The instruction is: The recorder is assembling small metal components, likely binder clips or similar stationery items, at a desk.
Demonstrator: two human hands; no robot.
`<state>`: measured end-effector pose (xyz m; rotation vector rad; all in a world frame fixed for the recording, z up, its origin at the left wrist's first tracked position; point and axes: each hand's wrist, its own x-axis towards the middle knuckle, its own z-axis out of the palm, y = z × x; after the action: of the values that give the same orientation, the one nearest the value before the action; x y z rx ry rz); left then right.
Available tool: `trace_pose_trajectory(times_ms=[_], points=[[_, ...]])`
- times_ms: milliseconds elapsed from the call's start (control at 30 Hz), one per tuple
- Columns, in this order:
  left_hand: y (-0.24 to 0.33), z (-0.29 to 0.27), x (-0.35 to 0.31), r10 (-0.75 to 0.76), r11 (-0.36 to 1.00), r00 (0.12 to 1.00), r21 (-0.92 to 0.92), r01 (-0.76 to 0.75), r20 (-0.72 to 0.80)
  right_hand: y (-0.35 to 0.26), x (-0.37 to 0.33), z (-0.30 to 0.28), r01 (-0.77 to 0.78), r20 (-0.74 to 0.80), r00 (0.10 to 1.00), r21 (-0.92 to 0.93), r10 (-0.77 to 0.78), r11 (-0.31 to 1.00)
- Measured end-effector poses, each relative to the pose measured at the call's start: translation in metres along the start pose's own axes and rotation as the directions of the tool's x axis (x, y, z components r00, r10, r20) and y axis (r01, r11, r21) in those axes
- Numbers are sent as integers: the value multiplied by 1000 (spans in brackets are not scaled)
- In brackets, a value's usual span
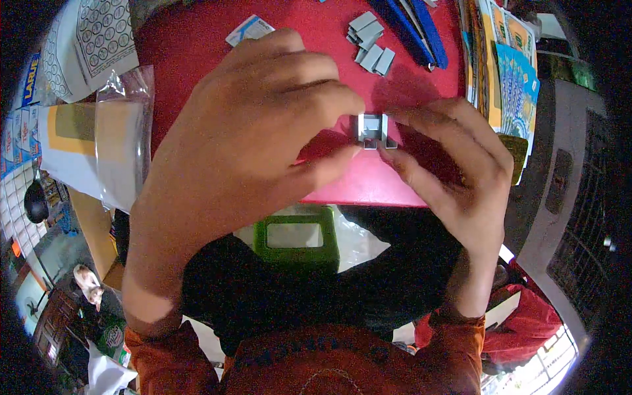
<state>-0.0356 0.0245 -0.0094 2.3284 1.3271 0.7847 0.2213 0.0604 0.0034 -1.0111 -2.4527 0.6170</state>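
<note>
My left hand (257,112) and my right hand (464,161) meet over the near part of a red table (368,189). Between their fingertips are small silver-grey, channel-shaped strips (372,125) that look like staple strips. Two stand side by side, open ends toward me, with a paler piece between them. Thumb and fingers pinch the strips from the left and from the right. Farther back lies a loose group of similar grey strips (366,29). Beside that group is a long blue object (411,29) with a dark slot, possibly a stapler.
A small white-and-blue packet (250,30) lies beyond my left hand. Printed paper (105,39) and a clear plastic sleeve (124,141) cover the table's left side. Booklets (517,85) are stacked along the right edge. Below the near edge stands a green container (329,234).
</note>
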Motion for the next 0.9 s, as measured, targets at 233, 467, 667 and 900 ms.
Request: trace_pose_trajectory(times_ms=[233,467,667,900], points=[[3,0,4,-32,999,998,10,32,54,5,3,0,-43,36,999,118,39,992],[2,4,5,-18,1000,999,7,18,34,5,2,-1,-45,55,998,100,40,994],[3,3,5,-22,1000,1000,11,22,9,5,3,-3,-29,46,999,74,26,997],[3,7,5,-3,1000,1000,-13,2,-26,7,2,-4,-22,48,999,68,19,997]])
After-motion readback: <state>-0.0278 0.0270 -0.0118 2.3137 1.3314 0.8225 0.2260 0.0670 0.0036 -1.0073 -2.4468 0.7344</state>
